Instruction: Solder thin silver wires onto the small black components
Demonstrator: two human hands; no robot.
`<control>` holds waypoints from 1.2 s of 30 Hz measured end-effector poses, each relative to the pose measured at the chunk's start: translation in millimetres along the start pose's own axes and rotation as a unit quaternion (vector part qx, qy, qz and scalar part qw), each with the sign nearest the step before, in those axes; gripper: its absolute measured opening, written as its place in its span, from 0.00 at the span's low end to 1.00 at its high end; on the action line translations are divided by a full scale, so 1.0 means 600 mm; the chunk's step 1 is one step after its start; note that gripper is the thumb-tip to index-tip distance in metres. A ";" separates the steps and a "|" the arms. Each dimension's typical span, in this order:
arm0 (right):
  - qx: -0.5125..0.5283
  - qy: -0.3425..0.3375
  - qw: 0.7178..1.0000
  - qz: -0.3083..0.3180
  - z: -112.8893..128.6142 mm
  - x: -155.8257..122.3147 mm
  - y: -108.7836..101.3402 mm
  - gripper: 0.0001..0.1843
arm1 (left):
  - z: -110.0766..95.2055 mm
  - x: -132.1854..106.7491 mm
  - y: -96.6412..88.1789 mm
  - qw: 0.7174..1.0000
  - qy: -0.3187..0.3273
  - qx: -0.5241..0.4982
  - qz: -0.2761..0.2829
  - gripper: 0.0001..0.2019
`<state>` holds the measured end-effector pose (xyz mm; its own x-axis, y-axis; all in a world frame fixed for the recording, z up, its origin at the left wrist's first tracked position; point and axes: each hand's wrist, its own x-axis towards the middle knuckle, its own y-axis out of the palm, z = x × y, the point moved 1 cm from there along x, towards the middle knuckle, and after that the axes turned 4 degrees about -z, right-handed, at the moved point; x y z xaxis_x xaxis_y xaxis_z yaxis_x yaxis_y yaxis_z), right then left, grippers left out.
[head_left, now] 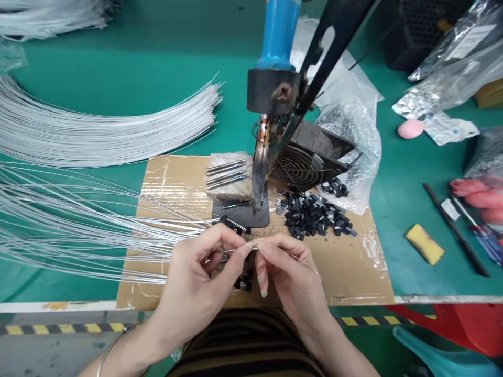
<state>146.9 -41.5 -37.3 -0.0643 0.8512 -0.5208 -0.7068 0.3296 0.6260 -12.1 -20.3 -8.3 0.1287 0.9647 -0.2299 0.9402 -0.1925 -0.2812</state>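
At near centre, the left hand (212,272) and right hand (293,269) pinch a thin wire (254,247); some strands (157,234) seem already black-tipped, while the connector pile (314,215) at right and far-left bundle (118,137) look unjoined.

Wires (157,233) block left, soldering iron (263,128) ahead; cardboard (357,267) near right lies open.

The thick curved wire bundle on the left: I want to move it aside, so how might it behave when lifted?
The bundle is probably springy rather than floppy, since its strands hold one smooth curve. It would likely splay if gripped loosely, as its right-hand ends already fan out unevenly.
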 end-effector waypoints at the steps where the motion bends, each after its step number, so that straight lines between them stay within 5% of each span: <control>1: 0.002 0.002 1.000 0.000 0.000 0.000 0.000 0.07 | -0.001 0.000 -0.001 1.000 -0.001 0.000 0.002 0.08; 10: 0.008 -0.001 1.000 -0.004 -0.002 0.001 0.001 0.07 | 0.001 0.001 0.005 1.000 0.004 -0.005 -0.017 0.07; 23: 0.010 -0.013 1.000 -0.015 -0.006 0.001 0.003 0.05 | 0.000 -0.005 0.016 0.988 0.096 0.085 -0.086 0.05; 36: 0.006 -0.028 0.999 -0.020 -0.009 0.000 0.004 0.09 | 0.012 -0.007 0.021 0.996 0.021 0.006 -0.086 0.06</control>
<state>141.2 -43.0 -39.0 0.0044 0.8589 -0.5122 -0.6989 0.3690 0.6127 -3.0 -28.3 -17.2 -0.0196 0.9902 -0.1380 0.9459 -0.0264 -0.3235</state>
